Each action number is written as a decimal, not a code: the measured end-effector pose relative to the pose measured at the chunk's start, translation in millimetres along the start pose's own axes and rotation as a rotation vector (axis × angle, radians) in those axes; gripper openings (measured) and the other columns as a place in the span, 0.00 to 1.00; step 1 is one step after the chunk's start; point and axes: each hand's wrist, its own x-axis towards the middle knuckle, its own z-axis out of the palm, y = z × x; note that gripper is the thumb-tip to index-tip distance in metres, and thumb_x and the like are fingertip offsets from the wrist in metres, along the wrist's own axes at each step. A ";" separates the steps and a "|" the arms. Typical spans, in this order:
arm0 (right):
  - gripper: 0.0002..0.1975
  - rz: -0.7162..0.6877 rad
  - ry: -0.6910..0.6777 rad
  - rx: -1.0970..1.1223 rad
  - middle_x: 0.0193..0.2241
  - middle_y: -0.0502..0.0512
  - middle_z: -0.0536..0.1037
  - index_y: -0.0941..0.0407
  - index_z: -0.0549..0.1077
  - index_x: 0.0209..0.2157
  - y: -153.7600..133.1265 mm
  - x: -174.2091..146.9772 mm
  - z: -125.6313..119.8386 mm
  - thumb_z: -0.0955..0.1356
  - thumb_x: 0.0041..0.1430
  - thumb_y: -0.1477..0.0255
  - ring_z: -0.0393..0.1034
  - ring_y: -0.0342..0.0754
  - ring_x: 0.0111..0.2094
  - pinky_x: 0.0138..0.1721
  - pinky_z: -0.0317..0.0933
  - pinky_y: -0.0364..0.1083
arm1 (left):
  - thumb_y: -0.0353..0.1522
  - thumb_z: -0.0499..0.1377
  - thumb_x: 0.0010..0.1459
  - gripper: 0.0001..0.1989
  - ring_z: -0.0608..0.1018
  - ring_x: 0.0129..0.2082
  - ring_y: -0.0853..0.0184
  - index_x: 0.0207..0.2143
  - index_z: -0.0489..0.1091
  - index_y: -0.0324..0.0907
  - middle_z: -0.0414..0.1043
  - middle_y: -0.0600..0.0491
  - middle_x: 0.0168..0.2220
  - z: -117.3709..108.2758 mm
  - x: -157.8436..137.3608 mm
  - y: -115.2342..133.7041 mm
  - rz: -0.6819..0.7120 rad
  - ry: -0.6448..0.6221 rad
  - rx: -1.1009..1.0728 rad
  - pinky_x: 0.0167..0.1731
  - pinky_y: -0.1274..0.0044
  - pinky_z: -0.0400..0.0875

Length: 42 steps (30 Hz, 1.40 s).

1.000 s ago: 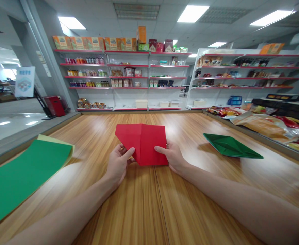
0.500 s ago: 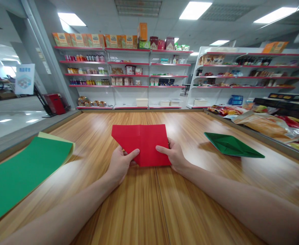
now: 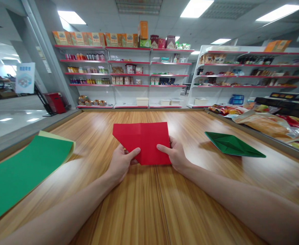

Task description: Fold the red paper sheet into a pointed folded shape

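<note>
Possibly the red paper (image 3: 153, 135), held at the frame's centre, could buckle or take a stray crease if the left grip (image 3: 120, 161), pinching its slanted lower-left edge, and the right grip (image 3: 177, 156), pinching its right edge, pull unevenly. It looks thin and matte, faintly creased down the middle. On the wood-grained counter (image 3: 139, 211), smooth green sheets (image 3: 29, 170) curl at left, and faceted folded green paper (image 3: 233, 144) lies at right.
</note>
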 end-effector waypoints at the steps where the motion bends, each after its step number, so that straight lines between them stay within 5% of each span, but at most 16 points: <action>1: 0.22 0.006 0.011 0.006 0.38 0.56 0.80 0.54 0.73 0.43 0.0 0.4 -0.3 0.75 0.44 0.68 0.75 0.54 0.37 0.39 0.70 0.53 | 0.34 0.69 0.45 0.23 0.80 0.32 0.60 0.44 0.68 0.39 0.77 0.44 0.41 0.1 -0.3 0.5 -0.020 -0.035 -0.015 0.29 0.70 0.77; 9: 0.26 0.033 0.007 0.038 0.39 0.55 0.80 0.53 0.71 0.47 1.1 1.2 -1.9 0.75 0.44 0.69 0.75 0.55 0.37 0.40 0.70 0.54 | 0.31 0.70 0.44 0.21 0.80 0.32 0.61 0.41 0.70 0.37 0.78 0.44 0.39 0.3 -0.9 2.7 -0.118 -0.124 -0.002 0.30 0.72 0.78; 17: 0.18 0.008 -0.002 0.007 0.38 0.55 0.80 0.55 0.74 0.39 -1.3 -0.4 1.4 0.75 0.43 0.68 0.75 0.55 0.37 0.40 0.69 0.54 | 0.31 0.70 0.41 0.20 0.80 0.27 0.63 0.38 0.72 0.36 0.79 0.44 0.36 -1.6 1.1 -1.4 -0.107 -0.016 0.028 0.24 0.75 0.77; 24: 0.18 0.047 -0.080 0.023 0.40 0.56 0.79 0.54 0.74 0.40 2.0 -1.9 -1.1 0.75 0.44 0.68 0.75 0.56 0.39 0.42 0.69 0.56 | 0.31 0.70 0.44 0.19 0.80 0.37 0.60 0.40 0.74 0.35 0.78 0.44 0.40 -0.3 2.3 -0.2 -0.088 0.002 -0.155 0.35 0.71 0.77; 42: 0.18 0.036 -0.150 -0.050 0.40 0.58 0.79 0.57 0.73 0.41 5.0 -2.0 0.9 0.74 0.46 0.69 0.74 0.53 0.38 0.40 0.70 0.53 | 0.31 0.69 0.44 0.12 0.79 0.27 0.64 0.33 0.74 0.38 0.79 0.50 0.32 -1.6 5.3 -4.0 -0.025 0.177 -0.174 0.23 0.75 0.75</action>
